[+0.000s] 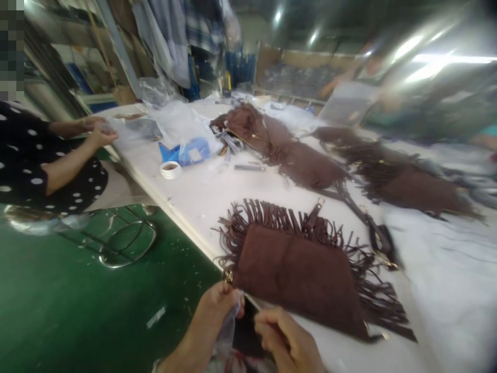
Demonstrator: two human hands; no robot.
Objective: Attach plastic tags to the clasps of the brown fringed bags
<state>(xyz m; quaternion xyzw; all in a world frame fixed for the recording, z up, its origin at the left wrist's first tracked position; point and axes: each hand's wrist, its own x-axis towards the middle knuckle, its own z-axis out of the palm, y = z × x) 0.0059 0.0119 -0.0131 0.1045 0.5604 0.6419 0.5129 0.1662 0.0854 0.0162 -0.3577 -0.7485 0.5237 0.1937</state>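
At the table's near edge, my left hand [215,313] is closed, pinching a see-through plastic bag [227,331] that hangs below the fingers. My right hand [285,336] is just beside it with curled fingers; whatever is in them, if anything, is hidden. Something dark shows between the two hands, too low in the view to name. Right in front of them a brown fringed bag [295,274] lies flat on the white table [198,207], its fringes spread along the far and right sides. Gold-coloured metal hardware [228,275] sits at its left corner, near my left fingertips.
More brown fringed bags [310,163] lie farther back. A white tape roll [171,170], a blue packet [194,151] and plastic sheeting [438,269] are on the table. At left, a co-worker in polka-dot clothing [70,166] handles plastic near a metal-framed stool [128,243]. Another person [373,70] is blurred behind.
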